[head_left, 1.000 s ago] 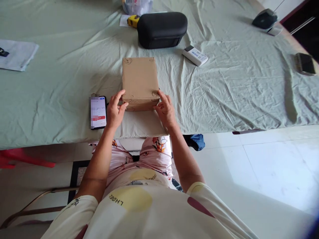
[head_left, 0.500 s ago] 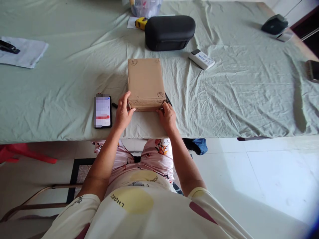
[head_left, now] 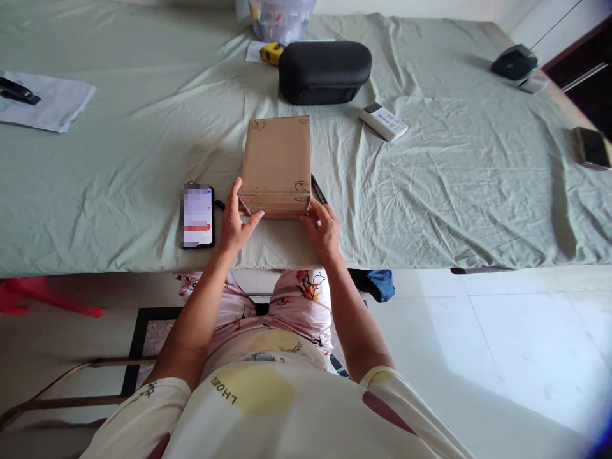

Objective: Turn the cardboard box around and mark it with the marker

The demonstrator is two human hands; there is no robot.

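A brown cardboard box (head_left: pixel 277 153) with dark scribbles at its corners rests on the cloth in front of me. My left hand (head_left: pixel 234 220) grips its near left corner, thumb along the front face and fingers up the left side. At the near right corner, my right hand (head_left: pixel 324 228) has its fingers bent against the box. A black pen-like thing (head_left: pixel 318 189) lies beside the box's right side, close to my right fingers. Left of my left hand lies a smartphone (head_left: pixel 197 217) with a lit, partly blurred screen. A small dark tip (head_left: pixel 219 204) shows between phone and hand.
A black hard case (head_left: pixel 325 72), a yellow tape measure (head_left: pixel 272 53) and a clear tub (head_left: pixel 281 19) stand behind the box. To the right lies a small white box (head_left: pixel 384 122). Papers (head_left: pixel 52 108) under a black stapler-like thing are far left. The green cloth (head_left: pixel 454 191) is wrinkled.
The box has turned slightly, its near end shifting left. My left thumb and fingers are spread a little wider along it. The view has tilted slightly.
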